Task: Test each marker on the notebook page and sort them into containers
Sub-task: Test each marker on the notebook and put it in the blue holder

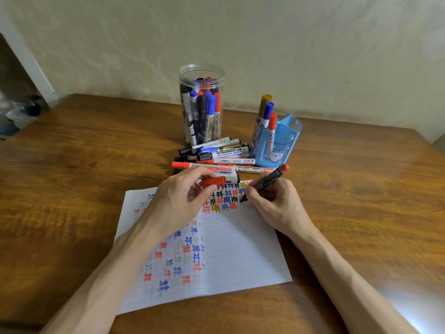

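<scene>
Over the near half of the open notebook (240,249), faded red and blue test marks cover the left page, while the right page is bare but for its top rows. At the notebook's far edge, my left hand (178,201) pinches a red cap (213,182) between thumb and fingers. My right hand (274,203) grips a dark-bodied marker (269,182) in a writing hold, tip down at the end of the red, blue, black and yellow marks.

By my reckoning, the testing is well along but not finished: just beyond the notebook, a loose pile of markers (216,157) lies unsorted. Farther from the notebook, a clear jar (202,104) stands packed with markers, and a blue holder (277,138) to the jar's right has three.

Everything rests on a brown wooden table (361,213). A pale patterned wall (313,44) rises behind, with a dim opening (14,92) far to the notebook's left.
</scene>
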Demonstrator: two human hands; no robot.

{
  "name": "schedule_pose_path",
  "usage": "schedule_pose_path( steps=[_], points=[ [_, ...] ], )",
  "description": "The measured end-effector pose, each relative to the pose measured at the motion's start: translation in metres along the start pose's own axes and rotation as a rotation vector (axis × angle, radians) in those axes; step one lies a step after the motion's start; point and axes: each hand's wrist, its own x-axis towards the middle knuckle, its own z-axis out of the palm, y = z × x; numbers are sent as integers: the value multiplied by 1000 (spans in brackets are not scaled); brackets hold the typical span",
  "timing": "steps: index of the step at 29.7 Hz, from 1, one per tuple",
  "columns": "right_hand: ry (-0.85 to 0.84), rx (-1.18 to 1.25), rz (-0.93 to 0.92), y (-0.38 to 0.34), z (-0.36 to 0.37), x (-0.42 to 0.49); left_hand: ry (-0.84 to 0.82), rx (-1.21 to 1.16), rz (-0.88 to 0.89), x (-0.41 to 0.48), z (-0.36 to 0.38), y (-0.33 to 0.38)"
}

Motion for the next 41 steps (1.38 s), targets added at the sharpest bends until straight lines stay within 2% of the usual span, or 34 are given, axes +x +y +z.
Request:
schedule_pose_path(
  steps=[4,11,17,25,34,41],
  points=[
    [-33,-2,-6,-1,0,0,3,8,0,0,-1,-1],
    [17,9,10,2,0,0,-2,7,-2,0,-1,1],
    [-48,-20,5,1,-2,0,-13,-7,-5,0,-1,2],
    [41,384,4,-9,-11,-2,-54,-24,22,-1,-1,3],
    [-71,423,-122,-11,-5,-3,-53,-28,36,-1,0,6],
    [-131,411,-44,-9,-7,-4,-50,9,48,-1,-1,6]
  ],
)
